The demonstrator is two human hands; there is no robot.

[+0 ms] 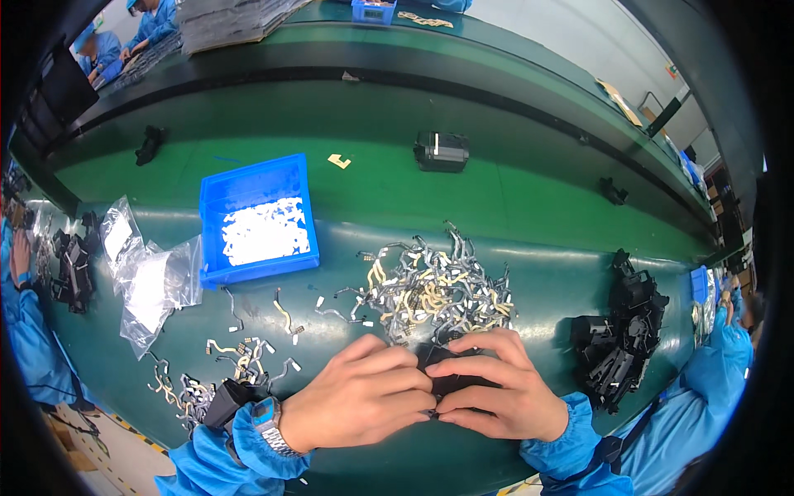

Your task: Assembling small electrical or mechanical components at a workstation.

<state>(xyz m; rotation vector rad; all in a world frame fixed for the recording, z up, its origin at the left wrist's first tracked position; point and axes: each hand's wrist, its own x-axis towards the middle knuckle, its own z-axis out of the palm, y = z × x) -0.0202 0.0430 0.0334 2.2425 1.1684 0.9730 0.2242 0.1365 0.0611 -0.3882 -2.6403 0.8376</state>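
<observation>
Head view: the left hand [364, 393] and the right hand [504, 384] meet at the near side of the tabletop [542, 289], fingers pinched close on a black part [425, 357]. Much of it is hidden, so I can't tell how it sits. A black box [225, 403] lies by the watch [266, 416], so the left arm could bump it. The black part could slip if the left fingers let go too soon, or bend if the right ones push too hard. The wire pile [438, 293] is just past the fingers and could snag them. Around, from the left: clear bags [157, 281], loose wires [246, 357], a blue bin [263, 274] with white bits, then a black heap [630, 331], well apart from the right hand
</observation>
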